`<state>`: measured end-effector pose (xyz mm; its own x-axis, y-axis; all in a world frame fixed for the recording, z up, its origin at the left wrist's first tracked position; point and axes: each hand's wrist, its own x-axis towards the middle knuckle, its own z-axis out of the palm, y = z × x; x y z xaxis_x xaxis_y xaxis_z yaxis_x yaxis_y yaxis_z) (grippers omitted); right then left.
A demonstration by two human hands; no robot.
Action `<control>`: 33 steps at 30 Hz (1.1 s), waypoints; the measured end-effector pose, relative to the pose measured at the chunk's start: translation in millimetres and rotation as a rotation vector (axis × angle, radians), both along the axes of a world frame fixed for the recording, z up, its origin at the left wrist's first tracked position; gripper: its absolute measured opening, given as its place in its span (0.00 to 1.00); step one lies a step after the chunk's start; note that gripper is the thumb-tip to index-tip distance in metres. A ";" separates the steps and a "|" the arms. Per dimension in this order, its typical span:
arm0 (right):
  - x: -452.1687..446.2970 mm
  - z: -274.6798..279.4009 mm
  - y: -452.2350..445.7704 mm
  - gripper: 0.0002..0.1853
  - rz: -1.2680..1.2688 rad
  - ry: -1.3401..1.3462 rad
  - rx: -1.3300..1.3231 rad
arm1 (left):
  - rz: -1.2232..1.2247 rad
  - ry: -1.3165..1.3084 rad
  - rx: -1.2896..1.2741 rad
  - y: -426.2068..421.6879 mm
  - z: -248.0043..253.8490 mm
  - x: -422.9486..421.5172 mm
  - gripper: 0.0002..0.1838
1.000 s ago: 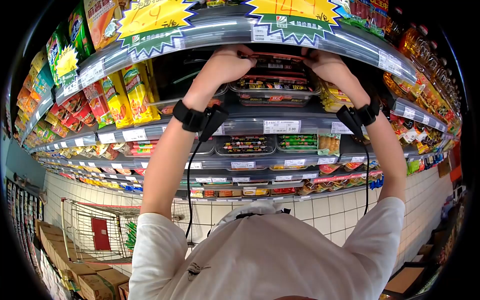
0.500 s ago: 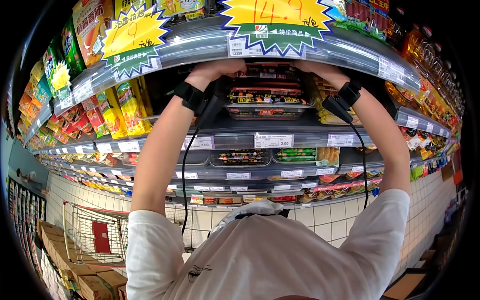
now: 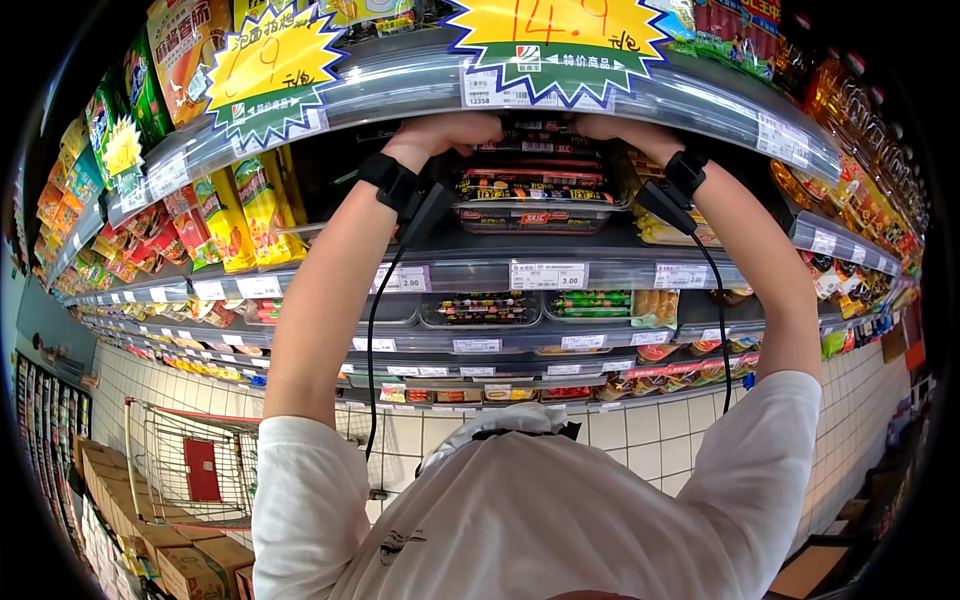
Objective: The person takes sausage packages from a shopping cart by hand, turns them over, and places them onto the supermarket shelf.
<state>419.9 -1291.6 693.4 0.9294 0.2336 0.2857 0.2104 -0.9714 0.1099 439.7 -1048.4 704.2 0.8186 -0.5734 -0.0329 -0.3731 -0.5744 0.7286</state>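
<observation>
Both hands reach into a dark shelf bay, under the edge of the shelf above. My left hand (image 3: 458, 132) is at the left side of the dark packets (image 3: 540, 150) at the back, its fingers curled and partly in shadow. At their right side is my right hand (image 3: 600, 128), its fingers mostly hidden behind the shelf edge. Whether either hand grips a packet cannot be made out. Below and in front of the hands, black and red sausage packs (image 3: 535, 187) lie in a clear plastic tray (image 3: 530, 218).
The upper shelf edge (image 3: 400, 85) carries a large yellow price sign (image 3: 555, 40). Yellow bags (image 3: 262, 205) hang at the left, and yellow packets (image 3: 665, 215) lie right of the tray. A wire shopping cart (image 3: 200, 465) stands at lower left, near cardboard boxes (image 3: 195, 570).
Compared with a second ago, the view has shifted and the upper shelf edge hides more of my right hand. My left hand has moved slightly right since half a second ago.
</observation>
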 end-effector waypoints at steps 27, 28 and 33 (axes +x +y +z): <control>-20.1 12.4 21.5 0.21 -0.012 0.271 -0.138 | -0.012 -0.234 0.140 49.1 42.1 -145.9 0.24; -19.6 13.6 23.5 0.24 -0.041 0.328 -0.126 | -0.014 -0.237 0.117 52.2 39.5 -147.4 0.24; -50.8 24.4 36.9 0.23 -0.048 0.349 0.130 | -0.004 -0.331 0.068 68.2 27.4 -153.7 0.22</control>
<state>369.1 -1254.6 717.8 0.9851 0.1698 -0.0259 0.1670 -0.9822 -0.0856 286.0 -980.1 731.7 0.7890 -0.5823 0.1962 -0.5855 -0.6157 0.5274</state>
